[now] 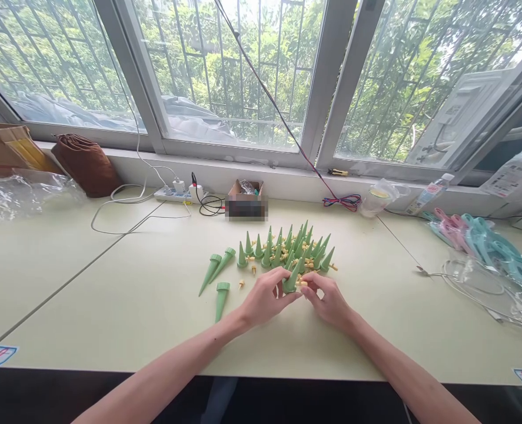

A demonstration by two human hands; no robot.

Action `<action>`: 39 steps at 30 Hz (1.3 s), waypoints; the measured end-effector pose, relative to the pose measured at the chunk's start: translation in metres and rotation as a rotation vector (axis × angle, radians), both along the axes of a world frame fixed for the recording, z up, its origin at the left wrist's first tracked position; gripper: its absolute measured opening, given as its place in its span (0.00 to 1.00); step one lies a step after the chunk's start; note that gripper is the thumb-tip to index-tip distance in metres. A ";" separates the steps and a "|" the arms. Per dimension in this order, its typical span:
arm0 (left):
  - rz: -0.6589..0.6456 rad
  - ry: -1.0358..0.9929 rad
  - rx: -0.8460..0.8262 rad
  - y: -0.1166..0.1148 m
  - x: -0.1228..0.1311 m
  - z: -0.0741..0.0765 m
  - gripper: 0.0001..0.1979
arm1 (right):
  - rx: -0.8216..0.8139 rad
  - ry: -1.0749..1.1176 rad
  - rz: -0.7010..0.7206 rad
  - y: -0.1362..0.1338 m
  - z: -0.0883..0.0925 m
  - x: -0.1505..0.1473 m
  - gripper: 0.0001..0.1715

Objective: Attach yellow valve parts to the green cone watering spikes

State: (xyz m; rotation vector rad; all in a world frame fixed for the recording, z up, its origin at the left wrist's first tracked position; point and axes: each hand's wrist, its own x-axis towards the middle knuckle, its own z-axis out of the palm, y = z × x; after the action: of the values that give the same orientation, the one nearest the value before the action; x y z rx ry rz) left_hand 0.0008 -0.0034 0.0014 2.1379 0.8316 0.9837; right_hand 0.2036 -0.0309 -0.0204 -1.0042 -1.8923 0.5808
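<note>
My left hand (273, 292) is closed around the base of a green plastic plant-watering spike (292, 280), which points upward and leans a little right. My right hand (328, 296) pinches a small cream-coloured valve (302, 284) at the right side of that spike's base. Whether the valve is seated in the spike I cannot tell. Just beyond my hands stand several similar green spikes (267, 254), tips up, many with cream valves at their bases. Left of my left hand lie three loose spikes (222, 297) and two loose valves (242, 284).
At the back stand a small cardboard box (246, 203) and a power strip (172, 193) with cables. A cup (378, 199), a bottle (431, 193), pink and teal plastic items (485, 238) and a coiled white cable (476, 288) lie right. A brown bag (84, 165) sits left.
</note>
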 end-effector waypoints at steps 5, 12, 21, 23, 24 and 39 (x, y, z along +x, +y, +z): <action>0.026 -0.015 -0.042 0.000 0.000 0.003 0.11 | 0.001 0.092 0.014 -0.001 -0.001 0.000 0.05; 0.015 -0.005 -0.036 0.001 -0.001 -0.003 0.11 | -0.013 0.056 -0.020 0.000 -0.002 0.000 0.06; -0.016 0.030 -0.009 0.002 -0.001 -0.007 0.11 | -0.017 -0.028 -0.056 -0.001 -0.004 0.002 0.14; -0.028 0.021 -0.018 0.002 -0.001 -0.007 0.10 | -0.008 -0.051 -0.064 -0.001 -0.005 0.003 0.16; -0.035 0.014 -0.022 0.002 -0.001 -0.006 0.10 | -0.006 -0.060 -0.065 -0.001 -0.005 0.003 0.16; -0.103 -0.078 -0.410 -0.002 -0.002 0.016 0.15 | -0.018 -0.042 -0.024 -0.001 -0.002 0.002 0.23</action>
State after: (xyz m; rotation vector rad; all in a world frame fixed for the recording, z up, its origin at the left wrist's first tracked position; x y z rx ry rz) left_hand -0.0010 -0.0050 0.0175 1.7621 0.7977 0.7629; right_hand 0.2052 -0.0316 -0.0228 -1.0568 -1.9121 0.5678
